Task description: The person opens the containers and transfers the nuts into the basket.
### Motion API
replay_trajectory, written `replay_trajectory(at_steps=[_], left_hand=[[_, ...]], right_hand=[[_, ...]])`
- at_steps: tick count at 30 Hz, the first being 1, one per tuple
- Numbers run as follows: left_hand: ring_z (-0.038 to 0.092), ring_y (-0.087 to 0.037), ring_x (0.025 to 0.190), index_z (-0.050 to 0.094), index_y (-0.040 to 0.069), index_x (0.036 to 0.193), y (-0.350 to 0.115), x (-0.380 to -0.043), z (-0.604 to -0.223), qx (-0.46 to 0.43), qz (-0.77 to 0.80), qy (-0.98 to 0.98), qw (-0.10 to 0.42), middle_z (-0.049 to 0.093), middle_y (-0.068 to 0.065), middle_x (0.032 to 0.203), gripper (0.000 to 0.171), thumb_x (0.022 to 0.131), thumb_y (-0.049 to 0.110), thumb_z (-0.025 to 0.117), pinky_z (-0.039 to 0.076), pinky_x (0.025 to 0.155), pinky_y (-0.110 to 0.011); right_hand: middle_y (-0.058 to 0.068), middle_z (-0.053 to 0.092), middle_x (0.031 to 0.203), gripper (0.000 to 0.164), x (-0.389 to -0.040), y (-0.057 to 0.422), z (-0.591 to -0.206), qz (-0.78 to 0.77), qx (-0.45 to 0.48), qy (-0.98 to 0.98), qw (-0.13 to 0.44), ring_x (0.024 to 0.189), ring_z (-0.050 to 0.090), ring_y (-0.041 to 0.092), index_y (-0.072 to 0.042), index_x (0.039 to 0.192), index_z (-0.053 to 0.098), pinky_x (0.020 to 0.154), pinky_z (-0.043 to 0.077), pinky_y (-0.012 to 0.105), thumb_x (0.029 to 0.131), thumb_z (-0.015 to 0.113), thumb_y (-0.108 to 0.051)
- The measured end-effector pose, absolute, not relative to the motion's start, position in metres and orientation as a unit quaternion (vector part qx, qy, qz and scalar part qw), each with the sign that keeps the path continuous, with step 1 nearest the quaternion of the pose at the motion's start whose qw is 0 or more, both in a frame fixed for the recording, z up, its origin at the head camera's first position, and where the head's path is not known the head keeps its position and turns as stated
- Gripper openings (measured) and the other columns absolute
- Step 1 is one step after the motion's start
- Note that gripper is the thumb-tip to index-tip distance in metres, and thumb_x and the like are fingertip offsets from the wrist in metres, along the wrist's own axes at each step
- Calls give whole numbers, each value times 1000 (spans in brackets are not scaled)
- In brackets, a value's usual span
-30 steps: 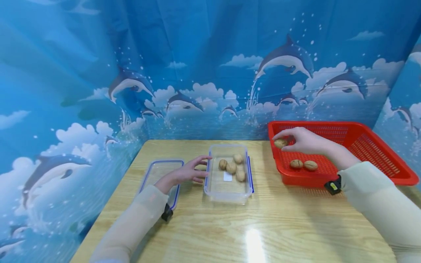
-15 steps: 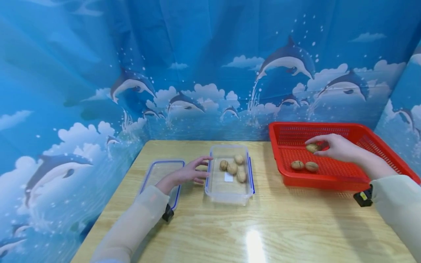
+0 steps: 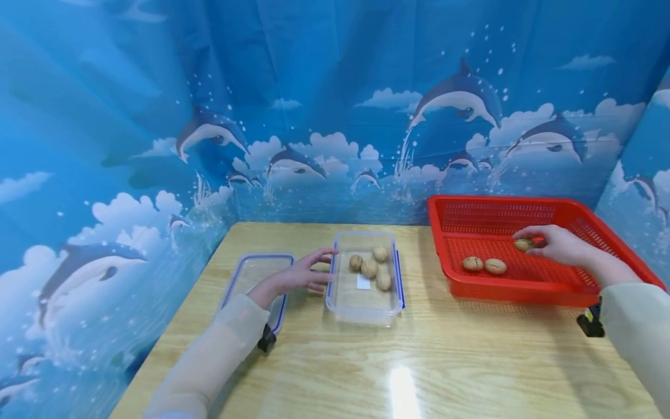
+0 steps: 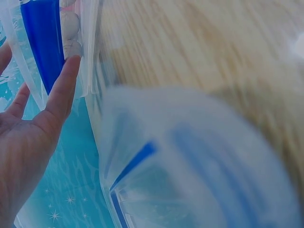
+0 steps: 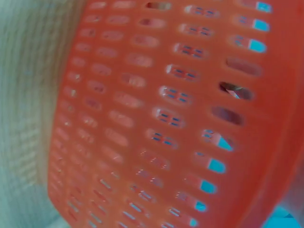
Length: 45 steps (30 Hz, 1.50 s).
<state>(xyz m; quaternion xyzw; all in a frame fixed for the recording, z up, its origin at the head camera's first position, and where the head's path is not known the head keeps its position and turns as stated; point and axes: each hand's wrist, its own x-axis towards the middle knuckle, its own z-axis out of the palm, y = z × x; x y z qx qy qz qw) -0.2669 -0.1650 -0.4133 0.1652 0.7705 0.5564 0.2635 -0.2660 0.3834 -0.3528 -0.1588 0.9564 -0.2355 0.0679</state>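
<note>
The right hand (image 3: 565, 247) pinches a walnut (image 3: 523, 244) inside the red basket (image 3: 502, 291), though whether it touches bottom is unclear, beyond and right of two loose walnuts (image 3: 495, 266) by the basket's near left corner.

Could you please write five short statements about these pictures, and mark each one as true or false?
1. In the head view, the clear lid lies left of the clear container. True.
2. The right hand holds a walnut. True.
3. The container has six walnuts inside. False: it has four walnuts.
4. Each of the hands holds a walnut. False: the left hand holds none.
5. Two walnuts lie in the red basket. True.
</note>
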Motion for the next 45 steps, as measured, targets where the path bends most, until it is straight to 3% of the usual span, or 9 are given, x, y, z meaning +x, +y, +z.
replay_trajectory(at_steps=[3,14,23,32,45], left_hand=[[56,-37,113,29,15,152,-164,-267,-413,169,552,774,261,29,-20,150,65,96,12,62,56,85,-44],[56,-37,114,29,16,152,-165,-267,-418,173,553,770,268,28,-20,150,67,95,17,64,55,86,-44],[55,-38,114,29,17,152,-165,-267,-416,176,558,767,262,27,-20,150,67,95,16,64,55,86,-44],[54,-39,116,30,18,152,-165,-268,-414,176,561,765,264,26,-20,151,67,95,15,64,55,86,-44],[55,-38,115,32,20,151,-166,-267,-415,170,562,765,264,27,-20,150,64,95,16,64,55,87,-44]], right_hand=[[31,58,112,36,-269,387,-360,-236,-162,955,73,95,56,41,11,120,57,73,56,48,85,65,8],[25,62,110,33,-271,391,-389,-239,-164,953,93,97,54,40,7,114,64,80,53,56,82,70,5],[27,62,112,33,-274,391,-393,-239,-169,952,91,98,55,40,7,116,65,79,54,53,84,71,0],[29,62,112,36,-276,389,-392,-231,-169,950,128,102,55,45,10,116,63,86,48,61,84,71,-3],[28,63,111,40,-278,388,-393,-234,-157,948,147,102,56,43,11,117,63,87,47,62,83,74,-8]])
